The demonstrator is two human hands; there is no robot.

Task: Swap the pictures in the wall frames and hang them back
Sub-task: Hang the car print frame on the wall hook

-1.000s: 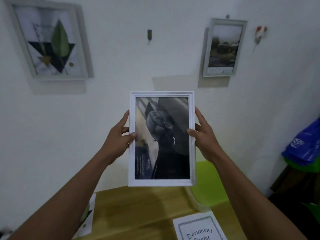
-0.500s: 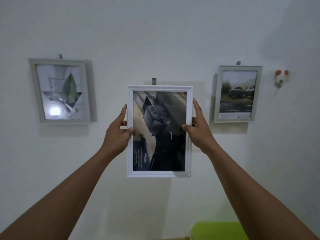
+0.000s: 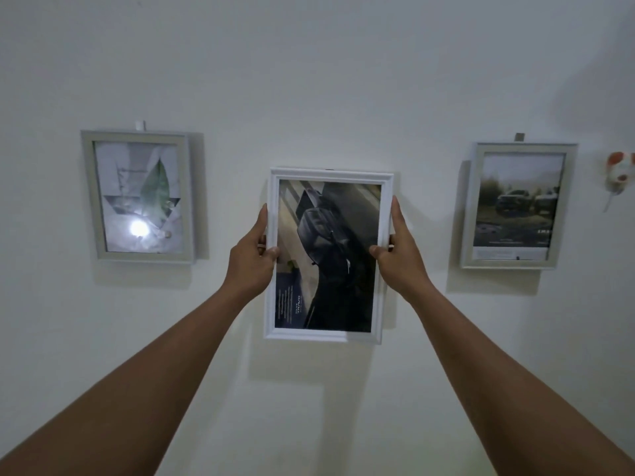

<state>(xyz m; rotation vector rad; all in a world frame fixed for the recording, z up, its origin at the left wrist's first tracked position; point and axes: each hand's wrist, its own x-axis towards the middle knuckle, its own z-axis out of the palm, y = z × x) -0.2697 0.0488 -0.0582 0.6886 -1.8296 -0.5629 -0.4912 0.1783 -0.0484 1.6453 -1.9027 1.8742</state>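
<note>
I hold a white frame with a dark picture of a backpack against the white wall, midway between two hung frames. My left hand grips its left edge, thumb on the front. On the right edge my right hand grips the same way. The frame's top edge covers the wall hook behind it. A grey frame with a leaf picture hangs to the left. Another grey frame with a car picture hangs to the right.
A small orange-and-white wall ornament sticks out at the far right edge. Each grey frame hangs from a small hook above it, left hook and right hook. A light reflection glares on the leaf frame's glass.
Both hands lifted the white frame from over the table up to the wall, and its top edge now covers the middle hook. The view tilted up, so the table left the frame.
</note>
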